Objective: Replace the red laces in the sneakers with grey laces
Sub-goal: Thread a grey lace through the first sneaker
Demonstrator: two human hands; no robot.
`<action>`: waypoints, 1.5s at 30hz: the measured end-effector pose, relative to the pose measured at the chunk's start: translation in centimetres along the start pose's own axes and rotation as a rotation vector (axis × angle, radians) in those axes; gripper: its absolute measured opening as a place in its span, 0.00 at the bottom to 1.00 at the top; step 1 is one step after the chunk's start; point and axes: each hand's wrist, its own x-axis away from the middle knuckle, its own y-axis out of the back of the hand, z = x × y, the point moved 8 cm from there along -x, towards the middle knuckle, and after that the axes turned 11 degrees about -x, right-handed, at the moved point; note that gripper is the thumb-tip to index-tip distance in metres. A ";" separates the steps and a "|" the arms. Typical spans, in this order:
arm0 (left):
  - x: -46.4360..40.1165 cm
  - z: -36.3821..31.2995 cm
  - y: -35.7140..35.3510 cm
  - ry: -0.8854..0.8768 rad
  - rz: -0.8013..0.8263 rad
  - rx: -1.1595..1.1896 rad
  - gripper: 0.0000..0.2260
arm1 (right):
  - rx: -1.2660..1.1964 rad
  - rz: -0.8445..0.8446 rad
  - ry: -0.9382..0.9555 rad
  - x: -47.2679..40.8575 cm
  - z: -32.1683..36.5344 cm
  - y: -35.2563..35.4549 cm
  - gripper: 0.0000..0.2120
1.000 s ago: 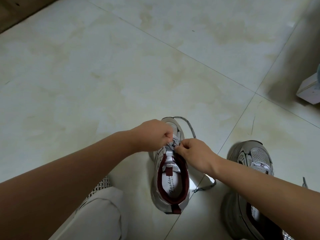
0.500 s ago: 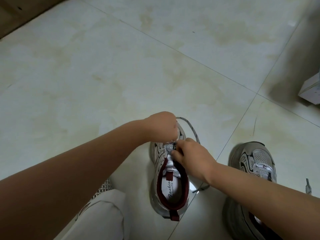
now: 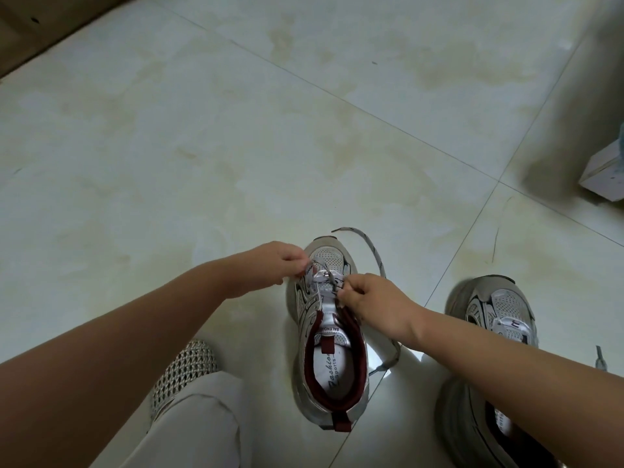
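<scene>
A grey-and-white sneaker with a dark red collar stands on the floor tiles, toe pointing away from me. A grey lace runs through its lower eyelets. My left hand pinches one part of that lace at the left of the eyelets. My right hand pinches the lace at the right side of the tongue. One loose end arcs past the toe, and another end trails on the floor under my right wrist. A second sneaker stands at the right, partly hidden by my right forearm.
My knee in pale trousers and a mesh shoe sit at the lower left. A white box lies at the right edge. Another lace end lies on the floor by the second sneaker. A brown edge borders the top left.
My left hand has shifted left off the toe and drawn the lace out sideways. My right hand has stayed at the tongue. The toe of the sneaker has come into sight.
</scene>
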 end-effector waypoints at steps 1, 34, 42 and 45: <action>0.2 -0.2 -0.1 -0.037 0.017 0.009 0.09 | -0.012 0.005 -0.006 0.0 0.0 0.0 0.17; 0.5 -2.5 -4.7 -0.018 -0.287 -0.102 0.11 | -0.352 0.074 0.018 2.9 2.9 5.2 0.09; 1.0 -1.6 -5.0 -0.008 -0.301 -0.017 0.08 | -0.065 -0.042 -0.016 4.3 2.3 7.1 0.12; 1.1 -1.4 -4.2 -0.040 -0.365 0.029 0.06 | 0.618 0.014 -0.133 3.8 -0.2 5.9 0.12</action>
